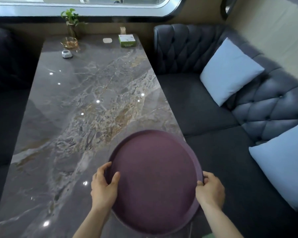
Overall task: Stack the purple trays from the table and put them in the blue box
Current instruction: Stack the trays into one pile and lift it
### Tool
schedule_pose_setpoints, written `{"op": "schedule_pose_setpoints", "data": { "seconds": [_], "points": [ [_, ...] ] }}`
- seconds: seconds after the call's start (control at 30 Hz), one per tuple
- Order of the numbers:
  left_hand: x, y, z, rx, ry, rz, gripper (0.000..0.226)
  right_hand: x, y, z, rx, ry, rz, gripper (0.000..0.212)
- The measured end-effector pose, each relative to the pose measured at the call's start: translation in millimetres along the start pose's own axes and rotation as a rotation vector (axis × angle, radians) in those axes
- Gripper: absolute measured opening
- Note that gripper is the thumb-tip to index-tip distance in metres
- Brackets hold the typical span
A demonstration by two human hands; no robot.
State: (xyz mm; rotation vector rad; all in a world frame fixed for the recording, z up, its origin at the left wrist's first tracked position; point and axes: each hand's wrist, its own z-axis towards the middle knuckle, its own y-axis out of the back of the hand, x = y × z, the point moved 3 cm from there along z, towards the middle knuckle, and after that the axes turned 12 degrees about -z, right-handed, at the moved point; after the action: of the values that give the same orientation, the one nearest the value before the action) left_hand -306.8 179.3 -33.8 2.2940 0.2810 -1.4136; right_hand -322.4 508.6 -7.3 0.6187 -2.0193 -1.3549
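Observation:
A round purple tray (155, 179) hangs over the near right corner of the marble table (72, 117), partly past its right edge. My left hand (104, 184) grips the tray's left rim, thumb on top. On the opposite rim, my right hand (211, 189) holds it the same way. More than one rim line shows at the tray's far and lower edges, so it may be a stack; I cannot tell how many. No blue box is in view.
At the table's far end stand a potted plant (70, 21), a glass ashtray (69, 42), a small white object (67, 54), a white coaster (107, 40) and a green tissue box (126, 40). A dark tufted sofa (205, 103) with light blue cushions (229, 71) runs along the right.

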Motion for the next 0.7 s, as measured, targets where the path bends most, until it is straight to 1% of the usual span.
{"op": "schedule_pose_setpoints", "data": {
  "seconds": [0.13, 0.23, 0.43, 0.7],
  "points": [
    [4.0, -7.4, -5.2, -0.046, -0.007, 0.042, 0.042, -0.6, -3.9, 6.3, -0.019, 0.018, -0.012, 0.031],
    [3.1, -12.3, -9.0, -0.062, -0.008, 0.031, 0.041, -3.6, -4.5, 12.0, -0.031, 0.02, -0.023, 0.031],
    [4.8, -16.3, -11.3, -0.091, -0.032, 0.084, 0.04, -15.2, -6.8, 19.8, 0.01, -0.001, -0.036, 0.031],
    [-0.3, -14.6, -10.7, -0.13, -0.029, 0.178, 0.034, -15.7, -6.1, 23.3, 0.0, -0.009, -0.049, 0.033]
  ]
}}
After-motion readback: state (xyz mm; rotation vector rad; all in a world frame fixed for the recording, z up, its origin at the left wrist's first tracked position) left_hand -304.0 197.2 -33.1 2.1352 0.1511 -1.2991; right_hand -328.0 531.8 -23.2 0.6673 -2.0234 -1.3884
